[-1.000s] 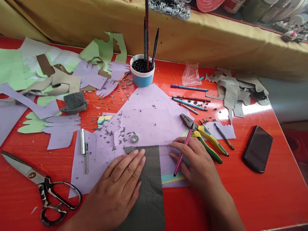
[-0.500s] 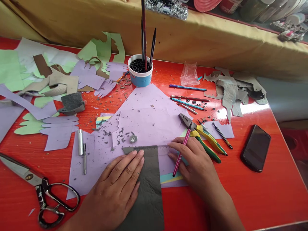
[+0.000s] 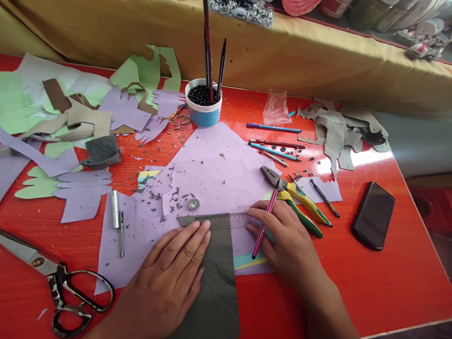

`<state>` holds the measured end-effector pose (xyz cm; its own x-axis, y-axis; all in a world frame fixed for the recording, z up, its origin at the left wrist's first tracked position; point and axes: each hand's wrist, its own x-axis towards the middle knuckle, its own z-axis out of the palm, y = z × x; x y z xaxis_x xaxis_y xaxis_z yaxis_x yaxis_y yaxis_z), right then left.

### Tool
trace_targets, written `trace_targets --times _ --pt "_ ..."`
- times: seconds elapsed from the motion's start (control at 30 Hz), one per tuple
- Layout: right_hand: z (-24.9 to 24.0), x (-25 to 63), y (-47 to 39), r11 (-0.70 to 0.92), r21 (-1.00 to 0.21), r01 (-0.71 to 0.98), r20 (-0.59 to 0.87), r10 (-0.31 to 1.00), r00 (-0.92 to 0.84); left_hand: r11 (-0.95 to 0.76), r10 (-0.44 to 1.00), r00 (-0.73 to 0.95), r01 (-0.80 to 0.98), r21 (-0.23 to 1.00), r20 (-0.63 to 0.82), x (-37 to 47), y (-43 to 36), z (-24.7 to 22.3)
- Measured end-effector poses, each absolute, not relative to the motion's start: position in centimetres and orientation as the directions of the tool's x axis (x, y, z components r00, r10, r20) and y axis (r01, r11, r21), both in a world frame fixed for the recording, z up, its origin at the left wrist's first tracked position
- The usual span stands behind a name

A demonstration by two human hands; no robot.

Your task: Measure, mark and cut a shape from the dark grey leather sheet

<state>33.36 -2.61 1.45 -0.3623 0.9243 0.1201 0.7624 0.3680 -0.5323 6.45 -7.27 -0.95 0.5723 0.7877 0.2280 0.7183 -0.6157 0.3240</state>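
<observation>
My left hand [image 3: 173, 273] lies flat, fingers together, on a dark grey leather piece [image 3: 215, 282] that rests on lilac paper [image 3: 215, 174]. A clear ruler [image 3: 226, 219] lies across the leather's top edge. My right hand [image 3: 282, 235] rests its fingertips on the ruler's right end and holds a pink pen [image 3: 264, 222] between its fingers. A small metal ring [image 3: 193, 204] sits on the paper just above the ruler.
Green-and-yellow pliers [image 3: 296, 197] lie right of my right hand, a black phone [image 3: 373, 214] farther right. Large scissors [image 3: 52, 278] sit at the front left, a metal punch [image 3: 116, 219] beside them. A cup of pens [image 3: 204, 106] stands behind; paper and leather scraps [image 3: 339, 132] litter the red table [image 3: 381, 282].
Only the view has shifted slightly; both hands stay in place on the leather and ruler.
</observation>
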Motion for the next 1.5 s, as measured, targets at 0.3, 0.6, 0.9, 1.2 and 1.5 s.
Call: trace_targets --times 0.3,0.6,0.9,1.2,1.5 --pt "1.46 33.39 -2.64 0.364 -0.537 0.761 0.115 0.925 -0.362 -0.615 0.788 0.574 0.718 0.325 0.222 6.47 -7.25 -0.96" --pt "1.47 33.40 -2.62 0.364 -0.541 0.758 0.115 0.925 -0.362 -0.615 0.788 0.575 0.716 0.331 0.221 6.47 -7.29 -1.02" --pt "1.51 33.39 -2.63 0.369 -0.538 0.758 0.119 0.923 -0.365 -0.621 0.784 0.581 0.720 0.310 0.220 6.45 -7.23 -0.91" --pt "1.28 33.43 -2.64 0.389 -0.517 0.762 0.142 0.917 -0.372 -0.619 0.786 0.580 0.727 0.298 0.216 6.51 -7.26 -0.90" --pt "1.28 33.49 -2.68 0.388 -0.523 0.759 0.138 0.917 -0.373 -0.623 0.782 0.582 0.726 0.291 0.222 6.49 -7.26 -0.95"
